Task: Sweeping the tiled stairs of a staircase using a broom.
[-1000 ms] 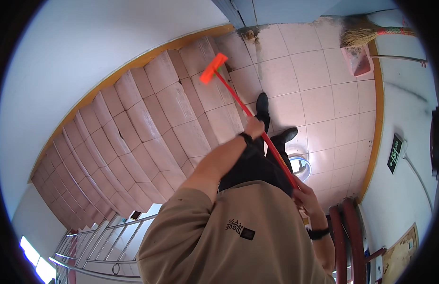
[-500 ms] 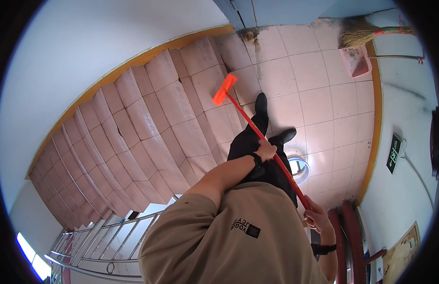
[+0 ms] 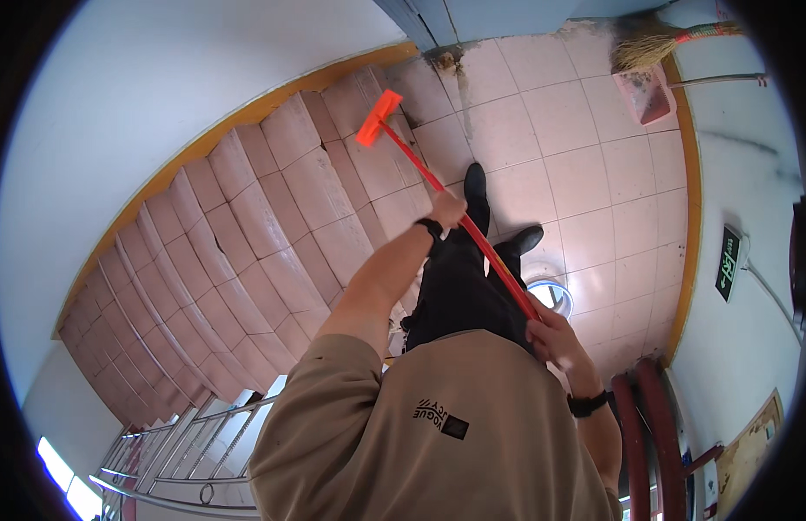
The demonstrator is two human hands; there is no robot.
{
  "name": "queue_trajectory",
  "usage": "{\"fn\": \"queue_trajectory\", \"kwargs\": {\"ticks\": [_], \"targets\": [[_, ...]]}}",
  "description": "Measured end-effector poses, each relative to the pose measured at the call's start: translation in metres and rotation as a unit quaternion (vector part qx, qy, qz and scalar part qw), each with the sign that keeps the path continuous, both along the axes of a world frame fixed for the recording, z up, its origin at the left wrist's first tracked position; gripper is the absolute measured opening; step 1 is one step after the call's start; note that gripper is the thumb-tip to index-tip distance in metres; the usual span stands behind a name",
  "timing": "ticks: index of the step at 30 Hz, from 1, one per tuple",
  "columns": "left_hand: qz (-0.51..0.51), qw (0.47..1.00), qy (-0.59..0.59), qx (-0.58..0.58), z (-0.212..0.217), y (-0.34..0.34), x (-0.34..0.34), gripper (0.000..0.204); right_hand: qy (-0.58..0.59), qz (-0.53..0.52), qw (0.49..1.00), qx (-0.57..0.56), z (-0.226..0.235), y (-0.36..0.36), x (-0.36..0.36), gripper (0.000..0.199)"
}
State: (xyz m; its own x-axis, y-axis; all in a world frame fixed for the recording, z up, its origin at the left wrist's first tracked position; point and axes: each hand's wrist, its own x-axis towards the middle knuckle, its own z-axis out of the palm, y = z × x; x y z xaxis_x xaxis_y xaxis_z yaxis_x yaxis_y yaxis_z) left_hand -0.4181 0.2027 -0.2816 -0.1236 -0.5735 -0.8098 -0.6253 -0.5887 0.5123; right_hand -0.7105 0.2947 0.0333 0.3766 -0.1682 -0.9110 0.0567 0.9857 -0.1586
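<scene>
A long red-handled floor tool with a flat orange head (image 3: 379,118) slants across in front of me; I cannot tell whether the head is a brush or a scraper. My left hand (image 3: 447,209) is closed round the middle of the red pole, its arm stretched forward. Closer to my body, my right hand (image 3: 551,335) grips the pole's near end. The orange head appears over the lowest steps of the tiled stairs (image 3: 286,204), and whether it touches them is unclear. A round bucket (image 3: 566,300) with a pale blue rim stands on the floor beside my feet.
Pink floor tiles (image 3: 585,187) stretch ahead and right. In the far right corner are a straw broom (image 3: 642,52) and a pink dustpan (image 3: 648,95). Metal railings (image 3: 194,443) stand at lower left, dark red pipes (image 3: 655,417) at lower right. A blue door (image 3: 498,17) is at the top.
The orange head has moved forward and left over the steps. Both hands have moved forward and left with the pole, still gripping it.
</scene>
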Motion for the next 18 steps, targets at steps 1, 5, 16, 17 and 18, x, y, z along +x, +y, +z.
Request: {"fn": "queue_trajectory", "kwargs": {"ticks": [1,5,16,17,18], "targets": [[0.170,0.983,-0.019,0.073,0.011,0.020,-0.024,0.030,0.004,0.008,1.000,-0.002,0.007,0.010,-0.014,0.063],[0.120,0.976,-0.011,0.179,0.057,0.090,-0.094,0.046,0.068,0.017,0.994,0.088,0.048,0.052,-0.067,0.066],[-0.350,0.925,-0.124,-0.083,-0.018,0.001,0.004,0.015,0.005,-0.026,1.000,-0.008,-0.011,0.016,0.008,0.065],[-0.354,0.923,-0.124,-0.086,-0.020,-0.009,0.014,0.015,0.010,-0.029,0.999,-0.023,-0.015,0.010,0.011,0.065],[-0.387,0.902,-0.120,-0.146,-0.019,-0.014,0.017,0.013,0.009,-0.012,1.000,-0.021,-0.017,0.009,0.010,0.064]]}}
